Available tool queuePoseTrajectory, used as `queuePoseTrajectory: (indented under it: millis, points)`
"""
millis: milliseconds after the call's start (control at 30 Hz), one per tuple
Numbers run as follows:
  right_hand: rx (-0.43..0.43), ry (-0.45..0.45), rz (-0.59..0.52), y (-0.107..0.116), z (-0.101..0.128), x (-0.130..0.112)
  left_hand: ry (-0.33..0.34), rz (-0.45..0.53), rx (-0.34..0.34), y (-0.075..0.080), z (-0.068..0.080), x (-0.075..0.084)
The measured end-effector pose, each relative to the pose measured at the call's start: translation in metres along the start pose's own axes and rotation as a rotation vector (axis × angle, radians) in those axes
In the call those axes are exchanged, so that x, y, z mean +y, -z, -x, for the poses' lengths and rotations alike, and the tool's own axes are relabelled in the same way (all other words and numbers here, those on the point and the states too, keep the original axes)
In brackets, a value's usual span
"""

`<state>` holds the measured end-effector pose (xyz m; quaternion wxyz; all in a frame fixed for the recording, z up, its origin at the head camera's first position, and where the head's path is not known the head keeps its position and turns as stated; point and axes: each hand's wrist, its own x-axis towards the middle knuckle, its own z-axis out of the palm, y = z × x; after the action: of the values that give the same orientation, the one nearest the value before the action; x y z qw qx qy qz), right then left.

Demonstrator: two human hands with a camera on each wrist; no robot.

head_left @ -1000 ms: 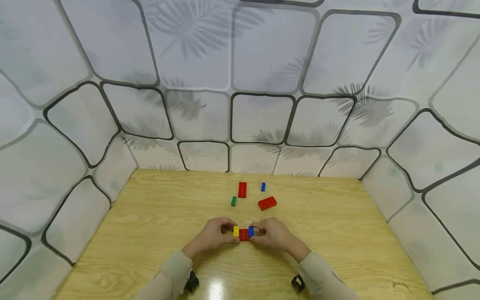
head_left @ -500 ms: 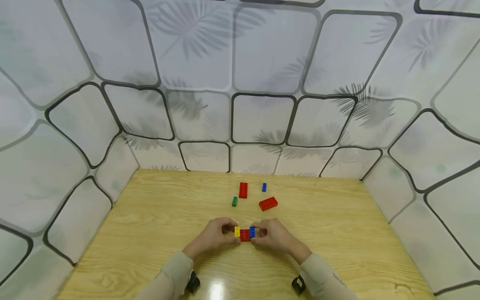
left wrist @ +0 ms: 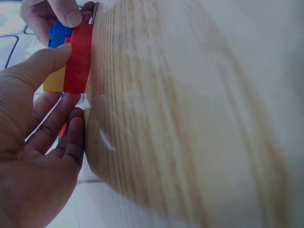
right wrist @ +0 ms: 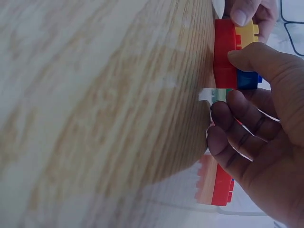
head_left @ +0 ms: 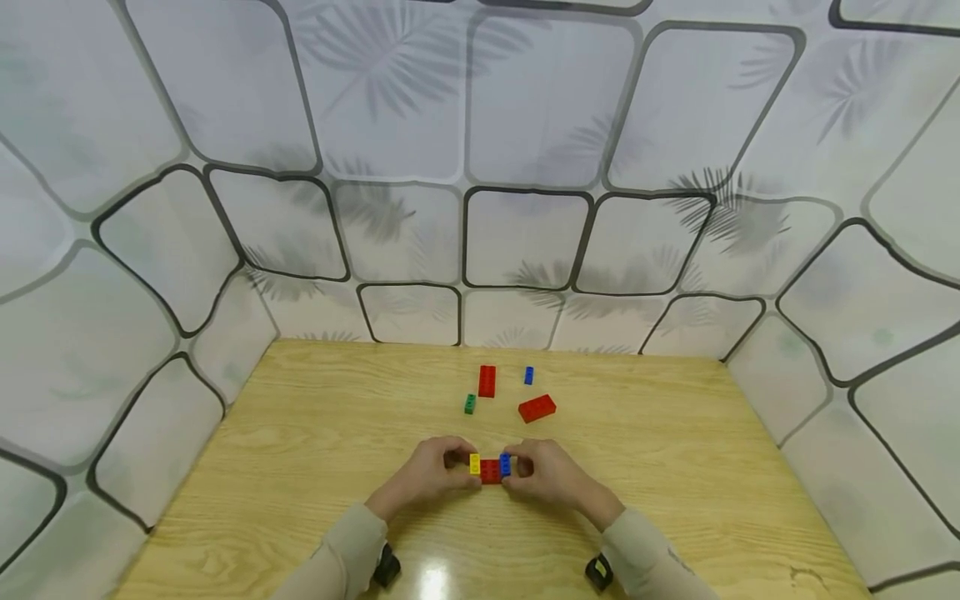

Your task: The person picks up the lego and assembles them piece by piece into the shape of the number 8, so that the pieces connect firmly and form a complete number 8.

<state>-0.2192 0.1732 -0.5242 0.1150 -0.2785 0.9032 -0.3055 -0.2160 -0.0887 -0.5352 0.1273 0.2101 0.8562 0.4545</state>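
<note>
On the pale wooden worktop (head_left: 300, 467), near its front edge, the left hand (head_left: 431, 471) curls its thumb and fingers round the left end of a small built piece: a long red plastic brick (head_left: 489, 471) resting on the wood, with a small yellow plastic brick (head_left: 474, 463) seated on its left end. In the left wrist view the thumb lies against the red brick's side (left wrist: 78, 59) while the other fingers rest on the worktop. On the right end of the red brick sits a small blue plastic brick (head_left: 505, 464), and the right hand (head_left: 551, 475) pinches that end, thumb on the near side and fingers curled behind.

Further back on the worktop, well apart from the hands, lie four loose pieces: a small green plastic brick (head_left: 469, 404), just behind it a red rectangular brick (head_left: 487, 381) lying lengthwise, then a tiny blue plastic brick (head_left: 528, 375), and in front of that a second red rectangular brick (head_left: 537, 407) turned at a slant.
</note>
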Motion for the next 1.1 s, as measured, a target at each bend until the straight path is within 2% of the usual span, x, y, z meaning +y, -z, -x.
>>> queuePoseTrajectory:
  millis: [400, 633, 833, 1100]
  points:
    - [0.061, 0.034, 0.022, -0.001, 0.004, 0.005, 0.001, 0.031, -0.010, 0.000, -0.001, -0.001]
    - [0.067, -0.003, -0.007, 0.009, 0.009, 0.007, 0.009, 0.030, -0.009, 0.001, 0.000, 0.001]
    - [0.144, -0.017, -0.014, 0.020, 0.014, 0.016, 0.026, 0.027, -0.010, 0.003, 0.000, 0.001]
    - [0.234, -0.045, -0.065, 0.031, 0.019, 0.028, 0.015, 0.024, -0.020, 0.002, 0.000, 0.000]
